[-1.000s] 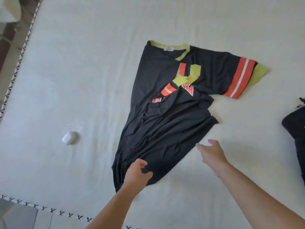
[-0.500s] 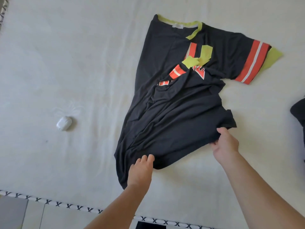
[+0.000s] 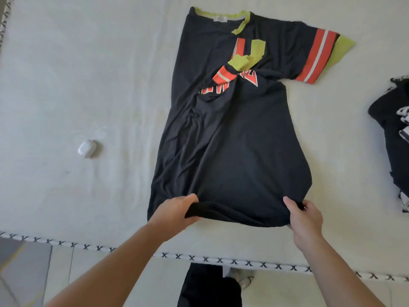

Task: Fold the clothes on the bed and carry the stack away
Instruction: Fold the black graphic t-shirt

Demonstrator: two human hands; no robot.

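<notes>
A black jersey T-shirt [image 3: 239, 138] with a lime collar and orange-striped sleeves lies on the white bed [image 3: 66, 85], collar far from me. Its left sleeve is folded in over the chest; the right sleeve sticks out to the right. My left hand [image 3: 174, 212] grips the hem near its left end, fingers under the cloth and thumb on top. My right hand [image 3: 304, 214] grips the hem at its right end. The hem is raised a little off the bed between them.
A small white earbud case [image 3: 87, 148] lies on the bed to the shirt's left. Dark clothes with white print [image 3: 391, 129] lie at the right edge. The bed's near edge with X-pattern trim [image 3: 221, 260] runs below my hands; floor and my legs are beyond it.
Both hands have taken hold of the hem and drawn it toward me and to the right, so the shirt's body now lies straighter and wider. The view shifted nearer the bed edge.
</notes>
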